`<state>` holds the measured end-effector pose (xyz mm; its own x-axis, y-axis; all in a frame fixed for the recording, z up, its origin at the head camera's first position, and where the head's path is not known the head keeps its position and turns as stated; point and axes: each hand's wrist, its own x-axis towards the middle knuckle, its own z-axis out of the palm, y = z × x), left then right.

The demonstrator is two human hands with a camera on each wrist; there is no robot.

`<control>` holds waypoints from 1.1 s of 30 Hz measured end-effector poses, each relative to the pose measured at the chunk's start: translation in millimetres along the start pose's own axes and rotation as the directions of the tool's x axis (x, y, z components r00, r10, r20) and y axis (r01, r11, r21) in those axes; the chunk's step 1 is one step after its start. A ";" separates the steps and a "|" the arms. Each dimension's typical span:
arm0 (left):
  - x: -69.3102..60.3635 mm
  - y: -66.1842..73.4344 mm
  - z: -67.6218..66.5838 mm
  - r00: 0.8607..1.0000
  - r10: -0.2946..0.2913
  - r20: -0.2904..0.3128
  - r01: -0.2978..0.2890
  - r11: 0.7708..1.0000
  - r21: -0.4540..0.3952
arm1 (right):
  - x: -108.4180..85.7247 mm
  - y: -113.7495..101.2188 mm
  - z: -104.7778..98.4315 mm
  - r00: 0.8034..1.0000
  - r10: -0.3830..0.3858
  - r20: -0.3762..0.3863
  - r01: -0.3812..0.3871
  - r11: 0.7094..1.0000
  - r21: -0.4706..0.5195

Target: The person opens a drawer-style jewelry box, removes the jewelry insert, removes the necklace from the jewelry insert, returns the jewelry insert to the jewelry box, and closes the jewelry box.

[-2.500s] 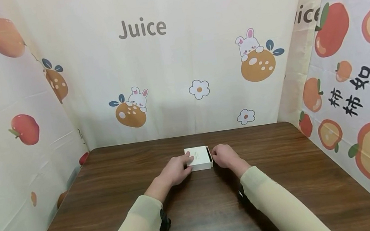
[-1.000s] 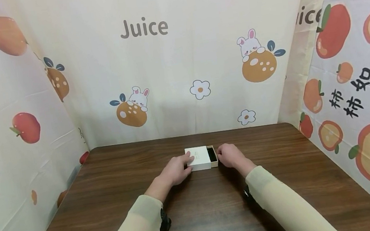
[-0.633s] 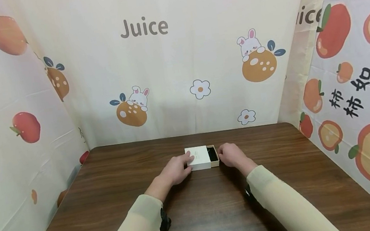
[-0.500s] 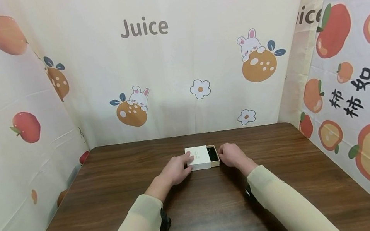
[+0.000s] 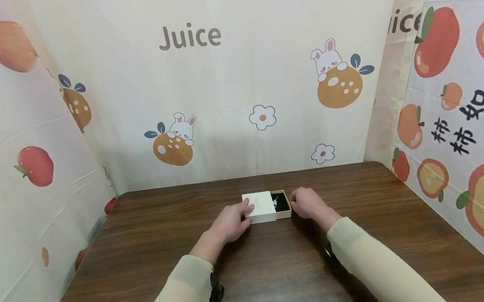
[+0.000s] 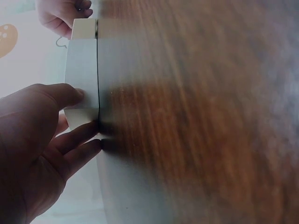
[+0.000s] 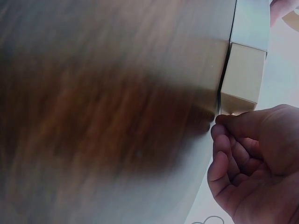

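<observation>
A small white jewelry box lies near the far side of the table, made of an outer sleeve (image 5: 262,208) with a cream drawer (image 5: 284,214) sticking out to the right. On the drawer's black lining a small silvery piece of jewelry (image 5: 275,201) shows; its kind is too small to tell. My left hand (image 5: 229,222) grips the sleeve's left end, thumb on the near side in the left wrist view. At the drawer's outer end, my right hand (image 5: 307,202) is curled, thumb and forefinger pinching at its lower edge (image 7: 236,103); what exactly they pinch is hidden.
The dark wooden table (image 5: 259,281) stretches around the box. Printed fabric (image 5: 214,83) with fruit and rabbit drawings hangs behind it and on both sides. A dark wrist device (image 5: 216,289) sits under the left sleeve.
My right hand has moved rightward, and the drawer has slid farther out with it, baring the black lining and the silvery jewelry. My left hand and the sleeve have stayed in place.
</observation>
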<state>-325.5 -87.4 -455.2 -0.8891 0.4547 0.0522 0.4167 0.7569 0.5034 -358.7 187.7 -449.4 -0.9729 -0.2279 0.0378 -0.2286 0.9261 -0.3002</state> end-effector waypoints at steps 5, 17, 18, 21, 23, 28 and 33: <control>-0.4 0.5 -0.2 1.000 -0.001 -0.002 0.001 1.000 -0.001 | -0.7 1.8 -0.2 1.000 0.008 0.002 -0.008 1.000 0.012; -1.2 0.9 -0.4 1.000 0.003 -0.006 -0.003 1.000 -0.001 | -1.9 6.2 -0.9 1.000 0.021 0.005 -0.021 1.000 0.005; -1.2 0.5 -0.2 1.000 0.007 -0.008 -0.007 1.000 0.001 | -2.0 6.5 -0.9 1.000 0.023 0.006 -0.023 1.000 0.005; -1.2 0.0 0.3 1.000 0.012 -0.013 -0.012 1.000 0.000 | -2.2 7.2 -1.5 1.000 0.024 0.008 -0.024 1.000 0.002; -1.3 -0.1 0.6 1.000 0.014 -0.016 -0.014 1.000 -0.002 | -2.3 7.8 -1.9 1.000 0.029 0.011 -0.029 1.000 0.001; -1.3 0.2 0.6 1.000 0.007 -0.012 -0.007 1.000 -0.004 | -1.9 10.8 -2.3 0.998 0.056 0.019 -0.056 0.998 0.015; -1.0 -0.1 0.6 1.000 -0.001 -0.005 0.001 1.000 -0.007 | -2.2 14.9 -2.0 0.998 0.055 0.013 -0.056 0.998 0.015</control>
<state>-324.6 -87.6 -455.8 -0.8905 0.4515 0.0560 0.4145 0.7543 0.5091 -360.0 202.6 -452.1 -0.9836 -0.1802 0.0085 -0.1736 0.9326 -0.3165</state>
